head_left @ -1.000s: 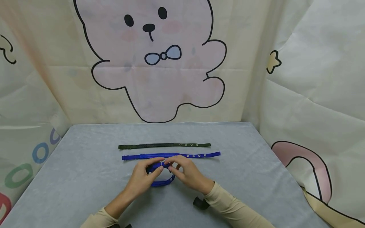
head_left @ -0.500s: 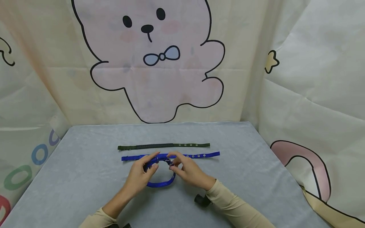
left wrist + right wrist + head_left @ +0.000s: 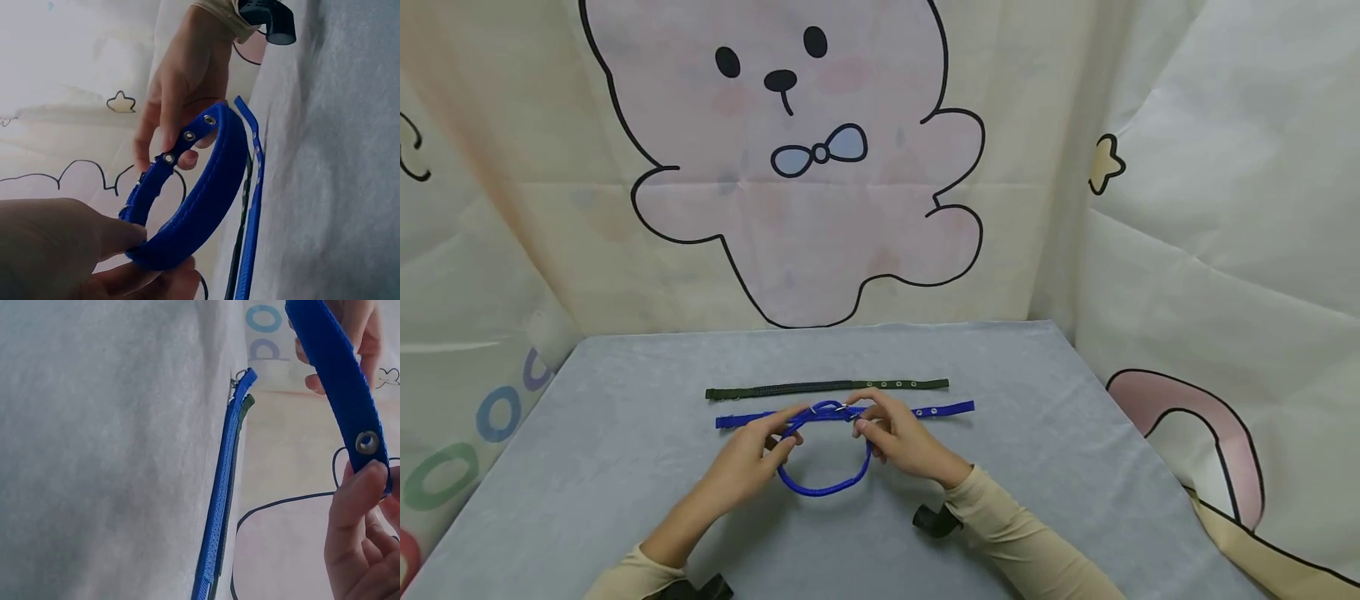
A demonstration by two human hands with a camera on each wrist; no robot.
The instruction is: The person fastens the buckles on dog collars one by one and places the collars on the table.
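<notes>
Blue collar (image 3: 817, 492), bent into a loop and studded with metal eyelets (image 3: 189, 135), is held up over the bench (image 3: 625, 433) between two hands. The left hand (image 3: 748, 458) pinches its left side; the right hand (image 3: 902, 437) pinches its right side, beside an eyelet. Behind, a blue strap (image 3: 951, 409) lies straight, with a dark green strap (image 3: 805, 387) just beyond.

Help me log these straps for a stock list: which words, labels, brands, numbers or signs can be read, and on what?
Green "O", on the left curtain.
Blue "O", same curtain.
Red shape there: cut off, unreadable.
Purple shape there: unclear.
Held blue strap, flat blue strap, green strap: no lettering visible.
</notes>
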